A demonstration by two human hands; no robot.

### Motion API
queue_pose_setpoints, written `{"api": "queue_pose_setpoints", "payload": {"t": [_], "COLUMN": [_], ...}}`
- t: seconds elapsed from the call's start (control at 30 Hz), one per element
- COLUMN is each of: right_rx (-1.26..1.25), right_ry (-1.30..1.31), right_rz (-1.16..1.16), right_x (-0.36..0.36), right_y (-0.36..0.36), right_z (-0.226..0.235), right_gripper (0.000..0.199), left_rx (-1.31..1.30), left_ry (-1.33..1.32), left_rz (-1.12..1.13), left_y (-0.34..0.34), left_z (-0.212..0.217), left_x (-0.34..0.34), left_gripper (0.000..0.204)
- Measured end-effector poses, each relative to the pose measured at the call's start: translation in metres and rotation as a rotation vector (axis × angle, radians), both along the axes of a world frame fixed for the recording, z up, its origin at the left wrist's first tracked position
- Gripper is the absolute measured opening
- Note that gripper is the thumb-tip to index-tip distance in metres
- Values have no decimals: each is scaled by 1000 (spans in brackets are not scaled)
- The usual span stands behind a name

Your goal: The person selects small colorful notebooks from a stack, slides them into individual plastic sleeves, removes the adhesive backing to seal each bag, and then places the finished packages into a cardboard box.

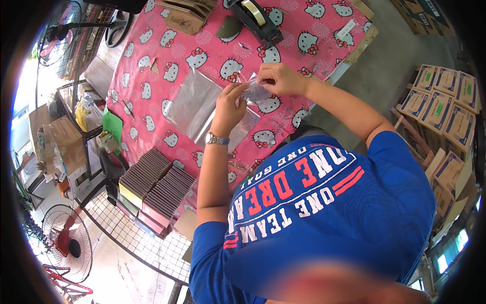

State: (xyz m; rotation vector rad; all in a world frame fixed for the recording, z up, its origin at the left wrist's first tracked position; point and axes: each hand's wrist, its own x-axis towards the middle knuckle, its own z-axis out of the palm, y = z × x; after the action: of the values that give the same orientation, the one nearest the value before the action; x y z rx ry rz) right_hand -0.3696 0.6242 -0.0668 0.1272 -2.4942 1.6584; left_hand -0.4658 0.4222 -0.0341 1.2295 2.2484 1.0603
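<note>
Over the pink cat-print tablecloth (169,71), both my hands are at a small transparent plastic bag (258,94). My right hand (284,79) has its fingers closed in a pinch on the bag's far right side. From the left, my left hand (230,107) grips the bag's left edge between thumb and fingers; a metal watch (216,139) is on that wrist. What the bag contains, if anything, I cannot make out. Larger flat transparent plastic bags (191,101) lie on the cloth to the left of my left hand, partly under it.
A black tape dispenser (257,24) stands at the far side, beside a dark olive rounded object (229,27) and cardboard pieces (186,17). Stacked thin brown boxes (159,177) sit at the near left. A fan (68,244) stands lower left; cartons (438,109) are piled at right.
</note>
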Motion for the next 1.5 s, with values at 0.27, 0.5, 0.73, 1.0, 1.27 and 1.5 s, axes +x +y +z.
{"api": "queue_pose_setpoints", "payload": {"t": [0.27,0.5,0.73,1.0,1.27,1.5], "right_rx": [380,421,-166,-550,-1282,239], "right_ry": [326,22,-59,-274,-555,-588], "right_rz": [143,-155,-758,-636,-296,745], "right_x": [10,6,-61,-58,-25,-114], "right_y": [-5,-25,73,72,57,21], "right_z": [5,1,-33,-62,-103,35], "right_gripper": [19,18,20,17,11,34], "left_rx": [11,-58,-310,-184,6,-92], "left_ry": [290,157,104,-27,-238,-411], "left_rz": [-17,421,465,217,235,232], "left_y": [-8,-5,17,11,10,2], "left_z": [-25,-34,-4,-19,-27,-25], "left_x": [19,33,26,-7,-5,-6], "left_gripper": [41,19,18,39,38,34]}}
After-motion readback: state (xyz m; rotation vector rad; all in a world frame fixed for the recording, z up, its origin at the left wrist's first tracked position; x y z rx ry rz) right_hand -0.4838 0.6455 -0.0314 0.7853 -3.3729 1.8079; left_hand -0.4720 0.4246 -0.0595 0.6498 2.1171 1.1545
